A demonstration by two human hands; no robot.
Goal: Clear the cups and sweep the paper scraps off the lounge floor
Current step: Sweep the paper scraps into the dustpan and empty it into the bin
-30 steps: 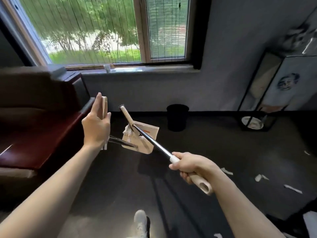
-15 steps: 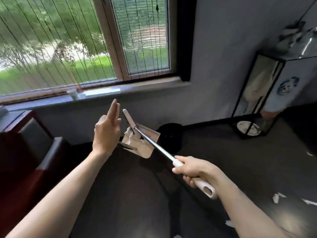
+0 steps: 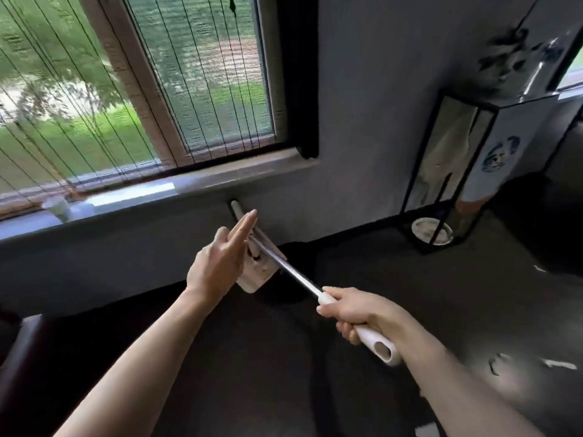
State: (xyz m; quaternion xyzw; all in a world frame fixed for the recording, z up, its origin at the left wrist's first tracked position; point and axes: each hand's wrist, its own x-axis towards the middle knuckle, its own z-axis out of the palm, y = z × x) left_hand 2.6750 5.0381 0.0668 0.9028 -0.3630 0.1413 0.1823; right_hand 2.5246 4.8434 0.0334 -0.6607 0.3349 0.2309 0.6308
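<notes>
Paper scraps point(image 3: 558, 363) lie scattered on the dark lounge floor point(image 3: 410, 279), well off to the right of your right-hand fingers point(image 3: 334, 307) and below them, with more by the frame's lower edge. Just beyond your left-hand fingers point(image 3: 243, 227) a black bin point(image 3: 299, 263) stands against the wall. The tan dustpan point(image 3: 257, 275) hangs in the air in front of it, partly hidden behind your left hand point(image 3: 217, 263). What it carries cannot be made out.

Your right hand point(image 3: 356, 313) is wrapped firmly round the white handle point(image 3: 375, 343) of the pan's metal shaft point(image 3: 293, 275). The left fingers are held out straight and close together beside the pan. A pale stick point(image 3: 236, 207) pokes up behind them, but whether they pin it cannot be told. One small cup point(image 3: 58, 207) sits on the window sill point(image 3: 189, 187), far to the left of those fingers.

The step in hand looks like emptying the pan. Next you would need to bring its lip over the bin's mouth and tip it slowly, so nothing spills short. After that, the scraps on the right and the cup on the sill remain for you.
</notes>
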